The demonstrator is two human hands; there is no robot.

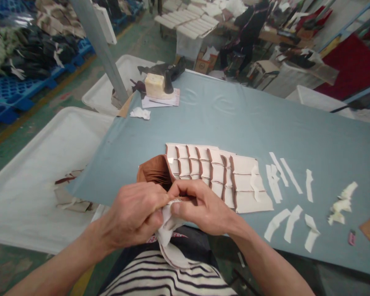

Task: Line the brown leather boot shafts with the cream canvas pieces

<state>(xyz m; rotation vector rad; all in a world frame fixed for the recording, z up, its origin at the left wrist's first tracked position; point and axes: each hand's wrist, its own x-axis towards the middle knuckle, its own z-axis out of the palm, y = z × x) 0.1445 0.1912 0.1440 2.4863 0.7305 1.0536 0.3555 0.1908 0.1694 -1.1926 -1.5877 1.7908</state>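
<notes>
Close to my body, at the table's near edge, both hands pinch a soft white strip-like piece (165, 232) that looks like cloth, its tail hanging over my striped shirt. My left hand (138, 209) is closed on it from the left, fingers curled. From the right, my right hand (200, 205) presses it between thumb and fingers; the exact grip point is partly hidden. Just beyond my hands stands a brown folded piece (151, 166) with many layers inside. To its right lie overlapping rows of cream panels (248, 185) with brown edges, partly covered by my right hand.
Several white paper strips (292, 222) lie on the blue-grey table (234, 119), with crumpled scraps (341, 205) and a small pink item (352, 237) farther right. A yellowish block (155, 85) rests at the far left corner. White bins (58, 135) stand left, beside a metal post (101, 49).
</notes>
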